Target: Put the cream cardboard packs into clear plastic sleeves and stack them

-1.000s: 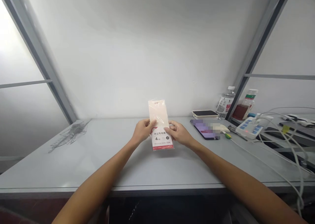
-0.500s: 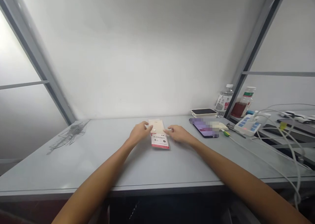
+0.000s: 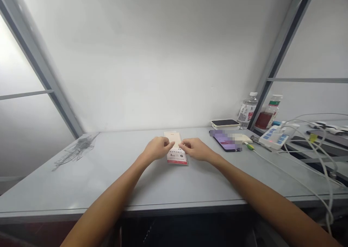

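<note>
A flat ruler set packet [image 3: 177, 159] lies on the desk, its lower part white with red edging and dark printed characters, its upper part cream. My left hand [image 3: 158, 148] is over its left side, fingers curled and thumb tip on the middle of the packet. From the right, my right hand [image 3: 198, 149] meets the packet at the same height, thumb and fingers pinched together. The two thumb tips are a short distance apart. Both hands cover parts of the packet's sides, and the undersides of the fingers are hidden.
A phone with a purple screen [image 3: 224, 141] lies right of my right hand. Behind it are a white-edged box with a dark top [image 3: 225, 123] and a water bottle [image 3: 247, 111]. A power strip [image 3: 274, 137] with tangled white cables stands further right. Dark scribbles [image 3: 77, 149] mark the desk's left side.
Both hands have moved inward over the packet, and their thumb tips are closer together. My left thumb has closed toward its fingers. The packet stays in nearly the same place.
</note>
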`<state>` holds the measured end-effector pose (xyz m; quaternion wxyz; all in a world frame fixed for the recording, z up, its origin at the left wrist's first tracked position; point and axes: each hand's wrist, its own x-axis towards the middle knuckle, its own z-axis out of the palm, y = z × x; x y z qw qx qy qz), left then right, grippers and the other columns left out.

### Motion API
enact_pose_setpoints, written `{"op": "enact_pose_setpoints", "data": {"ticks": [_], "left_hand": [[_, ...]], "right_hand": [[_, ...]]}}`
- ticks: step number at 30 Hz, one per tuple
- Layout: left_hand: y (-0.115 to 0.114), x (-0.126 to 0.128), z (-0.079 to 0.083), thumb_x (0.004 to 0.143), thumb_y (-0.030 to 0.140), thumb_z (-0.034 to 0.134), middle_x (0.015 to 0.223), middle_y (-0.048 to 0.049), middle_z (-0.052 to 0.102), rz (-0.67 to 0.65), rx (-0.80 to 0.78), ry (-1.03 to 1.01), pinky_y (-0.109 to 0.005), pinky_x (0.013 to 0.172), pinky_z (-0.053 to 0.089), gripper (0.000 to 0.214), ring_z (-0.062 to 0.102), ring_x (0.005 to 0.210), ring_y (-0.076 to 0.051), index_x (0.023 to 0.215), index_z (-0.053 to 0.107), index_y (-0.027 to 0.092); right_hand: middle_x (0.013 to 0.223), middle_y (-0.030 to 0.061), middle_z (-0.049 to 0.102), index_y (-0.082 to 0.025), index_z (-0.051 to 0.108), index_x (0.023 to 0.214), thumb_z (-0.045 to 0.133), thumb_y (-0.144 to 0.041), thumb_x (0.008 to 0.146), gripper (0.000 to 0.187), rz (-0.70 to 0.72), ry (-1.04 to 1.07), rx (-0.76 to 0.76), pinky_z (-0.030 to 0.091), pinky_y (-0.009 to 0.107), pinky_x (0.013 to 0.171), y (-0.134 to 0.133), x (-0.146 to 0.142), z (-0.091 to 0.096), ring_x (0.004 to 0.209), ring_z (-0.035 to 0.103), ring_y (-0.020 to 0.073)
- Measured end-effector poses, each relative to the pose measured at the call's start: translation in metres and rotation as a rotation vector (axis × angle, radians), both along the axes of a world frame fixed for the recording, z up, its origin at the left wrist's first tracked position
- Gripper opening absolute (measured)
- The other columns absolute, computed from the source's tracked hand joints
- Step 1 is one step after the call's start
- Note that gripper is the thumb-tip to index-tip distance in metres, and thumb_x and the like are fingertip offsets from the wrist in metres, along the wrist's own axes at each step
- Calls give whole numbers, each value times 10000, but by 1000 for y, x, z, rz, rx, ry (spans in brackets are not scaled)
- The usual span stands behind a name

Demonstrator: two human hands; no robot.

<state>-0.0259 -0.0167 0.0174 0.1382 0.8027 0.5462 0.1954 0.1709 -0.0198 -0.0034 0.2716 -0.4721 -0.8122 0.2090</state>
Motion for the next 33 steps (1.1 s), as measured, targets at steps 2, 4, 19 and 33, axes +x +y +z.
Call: {"op": "enact_pose_setpoints", "data": {"ticks": [2,4,19,33], "left_hand": [[1,0,-2,794,561,345,608,-21,563,29,-22,41,-241,441,246,449,416,485,-112,586,479,187],[5,-1,-6,780,563,369,629,-24,581,91,-54,76,-243,442,257,428,445,493,-121,611,499,192],[25,-5,-25,794,424,405,712,-31,632,93,-115,-113,-229,500,347,295,537,604,-134,654,507,185],[11,4,-13,815,495,433,793,6,625,3,200,-450,-221,491,420,362,508,469,-76,1021,534,215]], "right_hand": [[617,6,584,-186,597,754,367,-437,860,356,-2,-20,-14,317,233,495,0,0,0,545,500,124],[627,10,593,-185,591,740,370,-415,862,341,-25,-45,-11,313,234,494,2,2,-1,545,501,124],[683,24,643,-196,587,762,418,-424,846,296,-197,-120,-38,350,248,531,9,8,0,603,559,150],[886,59,621,-171,515,993,561,-447,763,363,7,606,-118,428,221,405,5,-2,4,566,580,130]]}}
